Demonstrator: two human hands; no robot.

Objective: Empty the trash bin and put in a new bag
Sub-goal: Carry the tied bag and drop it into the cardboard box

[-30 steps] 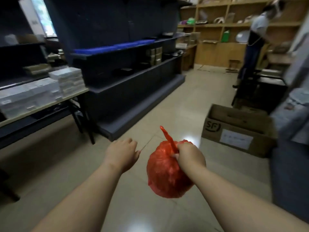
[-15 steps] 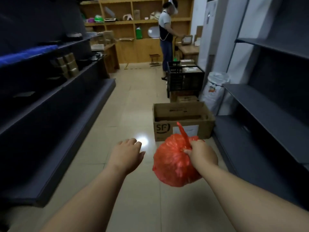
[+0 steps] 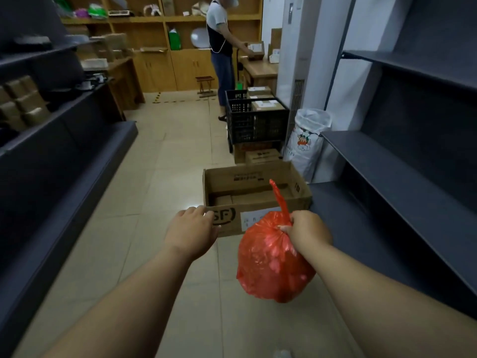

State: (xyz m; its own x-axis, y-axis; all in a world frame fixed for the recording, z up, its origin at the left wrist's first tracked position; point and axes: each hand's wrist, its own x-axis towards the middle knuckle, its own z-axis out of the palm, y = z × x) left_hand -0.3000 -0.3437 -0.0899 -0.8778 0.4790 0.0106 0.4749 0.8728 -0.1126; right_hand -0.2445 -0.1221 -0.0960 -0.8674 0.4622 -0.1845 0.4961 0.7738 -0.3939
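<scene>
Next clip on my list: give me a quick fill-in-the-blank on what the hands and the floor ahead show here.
1. The right hand grips the tied neck of a ____ trash bag.
2. The left hand is open and holds ____.
3. On the floor ahead sits an open ____ box marked SF.
4. Beside the white sack stands a ____ crate.
Missing words: red; nothing; cardboard; black.
</scene>
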